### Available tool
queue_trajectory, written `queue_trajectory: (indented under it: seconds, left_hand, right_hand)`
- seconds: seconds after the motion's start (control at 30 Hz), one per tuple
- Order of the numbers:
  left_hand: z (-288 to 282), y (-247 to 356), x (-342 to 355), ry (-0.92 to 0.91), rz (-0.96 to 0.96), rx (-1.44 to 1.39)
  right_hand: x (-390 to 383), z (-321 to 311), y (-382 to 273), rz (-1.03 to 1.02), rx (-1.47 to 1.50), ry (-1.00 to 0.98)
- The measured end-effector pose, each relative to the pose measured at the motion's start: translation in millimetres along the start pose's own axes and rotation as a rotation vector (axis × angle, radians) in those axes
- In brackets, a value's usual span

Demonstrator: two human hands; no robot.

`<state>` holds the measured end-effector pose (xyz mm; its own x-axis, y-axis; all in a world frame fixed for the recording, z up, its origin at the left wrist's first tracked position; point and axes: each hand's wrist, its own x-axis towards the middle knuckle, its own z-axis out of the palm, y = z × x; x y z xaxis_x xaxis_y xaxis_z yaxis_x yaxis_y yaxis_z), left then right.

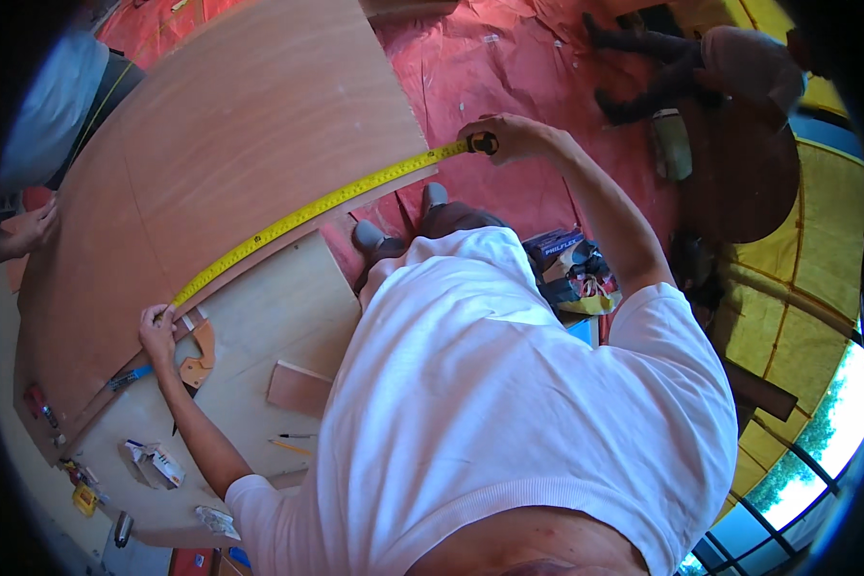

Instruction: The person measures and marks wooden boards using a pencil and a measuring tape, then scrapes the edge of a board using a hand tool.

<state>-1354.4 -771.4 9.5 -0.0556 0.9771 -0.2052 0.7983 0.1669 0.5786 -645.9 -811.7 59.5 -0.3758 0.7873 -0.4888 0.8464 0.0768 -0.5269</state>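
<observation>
A yellow tape measure [317,206] is stretched along the near edge of a large brown plywood sheet [250,106]. My right hand [512,137] is closed around its dark case, out past the sheet's right end. At the other end, my left hand [157,329] pinches the blade's tip against the sheet. Just beside my left hand, a handsaw [200,355] with an orange-brown handle lies on a pale board. A blue-handled tool [130,376] rests at the sheet's edge close by.
Another person's hand [38,226] touches the sheet's far left edge. A small wood offcut [298,388] and a pencil [290,446] lie on the pale board [269,307]. Red sheeting [490,77] covers the floor; a filled box [571,269] stands beside me. Another person [754,72] is at upper right.
</observation>
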Motion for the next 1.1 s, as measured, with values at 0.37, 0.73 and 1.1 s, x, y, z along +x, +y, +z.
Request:
queue_trajectory:
  seconds: [0.37,0.73,1.1]
  left_hand:
    - [-2.5,-1.1,-3.5,-0.007,-0.024,0.004]
    - [-5.1,-1.2,-3.6,-0.015,0.007,-0.004]
    - [-2.6,-10.6,-4.8,0.000,-0.028,-0.026]
  right_hand:
    - [1.5,8.5,1.0,-0.091,0.031,0.098]
    - [-2.1,13.9,-4.6,-0.112,0.050,0.194]
    - [-2.6,11.8,-4.3,-0.063,0.047,0.156]
